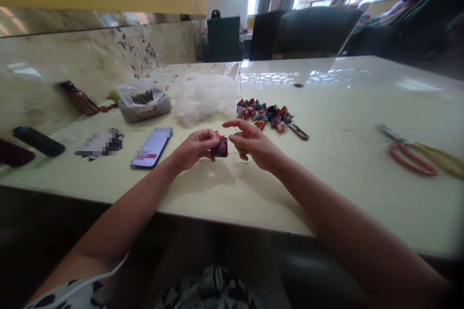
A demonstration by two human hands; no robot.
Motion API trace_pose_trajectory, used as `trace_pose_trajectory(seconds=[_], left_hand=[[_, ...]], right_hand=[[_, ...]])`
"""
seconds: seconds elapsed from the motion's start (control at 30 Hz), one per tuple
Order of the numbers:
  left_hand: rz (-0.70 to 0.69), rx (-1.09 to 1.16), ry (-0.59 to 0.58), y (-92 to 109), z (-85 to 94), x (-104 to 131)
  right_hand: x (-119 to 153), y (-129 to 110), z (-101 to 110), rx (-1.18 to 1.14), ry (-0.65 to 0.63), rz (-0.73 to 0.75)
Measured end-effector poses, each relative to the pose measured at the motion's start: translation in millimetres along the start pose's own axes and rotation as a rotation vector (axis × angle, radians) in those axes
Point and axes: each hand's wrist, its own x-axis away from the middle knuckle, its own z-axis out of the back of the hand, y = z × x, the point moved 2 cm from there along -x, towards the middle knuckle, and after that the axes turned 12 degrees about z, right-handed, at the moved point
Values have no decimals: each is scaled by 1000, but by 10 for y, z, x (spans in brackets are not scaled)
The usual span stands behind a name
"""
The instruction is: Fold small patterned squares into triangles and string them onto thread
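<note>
My left hand grips a small dark purple patterned fabric pouch between thumb and fingers, and a bit of pink shows at its top. Just to the right is my right hand, index finger raised and bent, the thumb and other fingers closed on a fine sewing thread. A loop of that thread hangs below the fingers; whether a needle is with it is too small to tell. Both hands are above the pale table. Behind them lies a pile of small colourful fabric pouches.
Thread snips lie beside the pile, and large scissors at the right. White stuffing and a plastic bag of dried plant bits stand behind. Leftward are a phone, fabric pieces and a dark case.
</note>
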Motion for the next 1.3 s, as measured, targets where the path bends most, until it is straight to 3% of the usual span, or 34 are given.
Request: trace_pose_trajectory(seconds=[0.2, 0.53, 0.77, 1.07, 1.3], left_hand=[[-18, 5, 24, -7, 8, -7], [-84, -31, 99, 8, -5, -14], [-163, -64, 185, 17, -18, -14], [-244, -62, 234, 5, -32, -34], [-232, -22, 349, 21, 16, -25]], right_hand=[[-14, 33, -8, 49, -85, -9], [-7, -26, 17, 44, -21, 8], [-6, -56, 24, 72, 113, 42], [-21, -43, 19, 77, 184, 59], [-54, 21, 133, 150, 348, 80]])
